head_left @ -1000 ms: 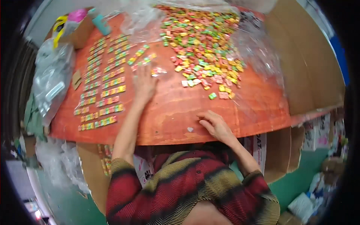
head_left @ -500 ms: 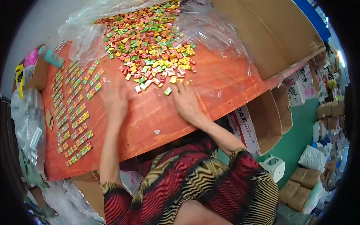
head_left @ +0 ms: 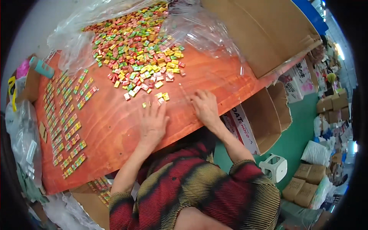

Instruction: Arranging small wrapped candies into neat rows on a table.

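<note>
A big heap of small wrapped candies in red, yellow and green spreads over the far middle of the red table. In front of its near edge, my left hand rests with fingers stretched forward. Its fingertips are at a few loose candies; whether they touch is hard to tell. My right hand lies on the tabletop to the right, fingers apart and slightly bent, with no candy visible in it. At the left, candies are laid in short neat rows, several to a row.
Clear plastic sheeting flanks the heap. A large cardboard box stands on the table's far right. Below the right edge are an open carton and a white stool. A teal cylinder is at the far left.
My left hand has moved right, from beside the rows to the loose candies before the heap. My right hand has drawn back from the heap's edge, to the right. The whole view has shifted slightly.
</note>
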### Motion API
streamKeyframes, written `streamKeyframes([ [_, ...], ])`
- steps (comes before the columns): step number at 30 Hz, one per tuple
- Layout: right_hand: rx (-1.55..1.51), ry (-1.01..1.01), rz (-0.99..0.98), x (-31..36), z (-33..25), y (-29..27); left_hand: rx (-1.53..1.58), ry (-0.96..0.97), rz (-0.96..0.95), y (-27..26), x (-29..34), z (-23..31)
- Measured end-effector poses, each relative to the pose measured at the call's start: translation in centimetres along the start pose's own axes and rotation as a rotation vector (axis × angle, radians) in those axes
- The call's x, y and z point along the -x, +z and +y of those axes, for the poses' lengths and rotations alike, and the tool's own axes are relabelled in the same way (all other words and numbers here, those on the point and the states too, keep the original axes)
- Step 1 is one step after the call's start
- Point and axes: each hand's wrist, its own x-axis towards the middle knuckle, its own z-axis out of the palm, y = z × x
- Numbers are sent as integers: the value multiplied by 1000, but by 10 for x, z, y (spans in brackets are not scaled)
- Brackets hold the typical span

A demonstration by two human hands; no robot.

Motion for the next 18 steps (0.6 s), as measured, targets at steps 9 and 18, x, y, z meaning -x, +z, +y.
streamKeyframes([
  [9, 188, 162, 102, -14, 66, -5, 149, 98, -81, 25, -7, 35],
  [18, 87, -10, 167, -22, 51, 1, 152, -53, -89, -11, 47, 4],
])
